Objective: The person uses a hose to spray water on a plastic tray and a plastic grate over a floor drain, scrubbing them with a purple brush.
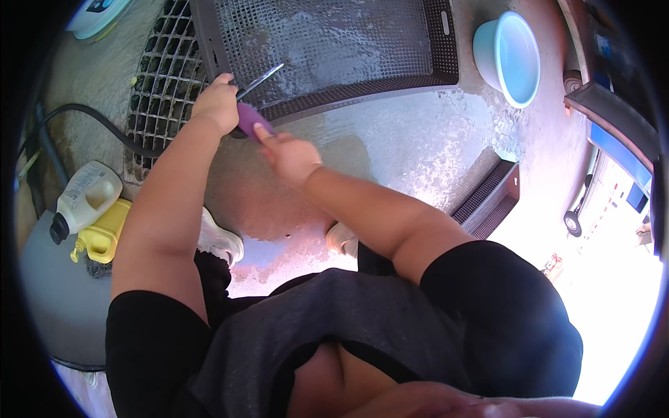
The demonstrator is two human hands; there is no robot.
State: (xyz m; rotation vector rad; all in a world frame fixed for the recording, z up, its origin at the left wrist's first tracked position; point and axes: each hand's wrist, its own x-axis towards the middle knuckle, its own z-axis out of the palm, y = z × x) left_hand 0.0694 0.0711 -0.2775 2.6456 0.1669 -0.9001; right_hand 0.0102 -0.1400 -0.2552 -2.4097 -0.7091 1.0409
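My left hand (217,103) is closed round the dark handle end of a slim, shiny metal tool, likely a knife (261,81); its grip is partly hidden. The tool points up and right over a dark perforated plastic crate (334,99), near the crate's lower left corner. Beside that handle, a purple scrubbing pad (251,120) is pinched in my right hand (292,157), its upper end close to my left hand. White suds or residue show on the crate's mesh bottom.
A metal floor grate (167,68) lies left of the crate, with a black hose (99,123) reaching it. A white jug (91,196) and a yellow bottle (107,230) are at left. A pale blue basin (499,57) stands upper right; a smaller perforated crate (488,196) lies at right.
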